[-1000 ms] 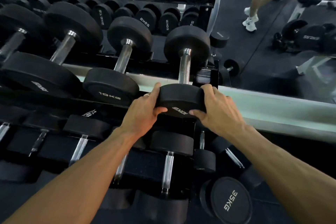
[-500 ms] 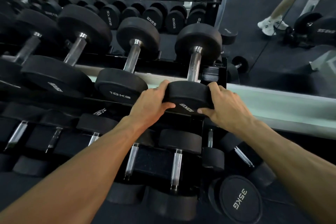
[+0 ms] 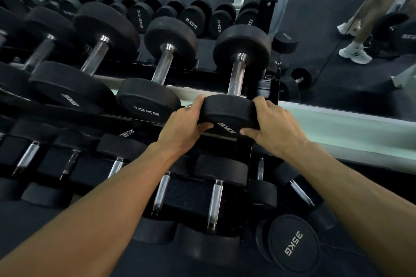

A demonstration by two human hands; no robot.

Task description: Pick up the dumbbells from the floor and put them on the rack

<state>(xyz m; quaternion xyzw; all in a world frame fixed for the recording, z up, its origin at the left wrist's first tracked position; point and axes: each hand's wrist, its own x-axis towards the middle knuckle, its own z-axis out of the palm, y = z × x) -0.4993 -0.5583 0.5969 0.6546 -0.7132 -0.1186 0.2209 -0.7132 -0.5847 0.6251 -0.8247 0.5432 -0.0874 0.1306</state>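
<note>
- Both hands were clamped on one dumbbell (image 3: 234, 87): the left hand (image 3: 183, 128) wrapped the left side of its near head (image 3: 228, 117), thumb pressed on the face, and the right hand (image 3: 273, 126) gripped the right side the same way.
- That dumbbell lay at the right end of the rack (image 3: 269, 87), on the middle shelf, its near head at the front edge and its far head toward the back; a matching dumbbell marked 10KG (image 3: 157, 87) sat just beside it on the left.
- Judged by its own 10KG marking, it would handle as heavy, rigid and unforgiving; the knurled steel handle (image 3: 236, 75) offered the surest one-hand hold, while the heads suited pushing or squaring up.
- Heads were thick round discs in matte black rubber, grippy rather than slick; the handle was bright, rough-textured metal.
- On the floor near the rack's right end stood a larger dumbbell marked 35KG (image 3: 292, 243), likely far heavier and best lifted by its handle.
</note>
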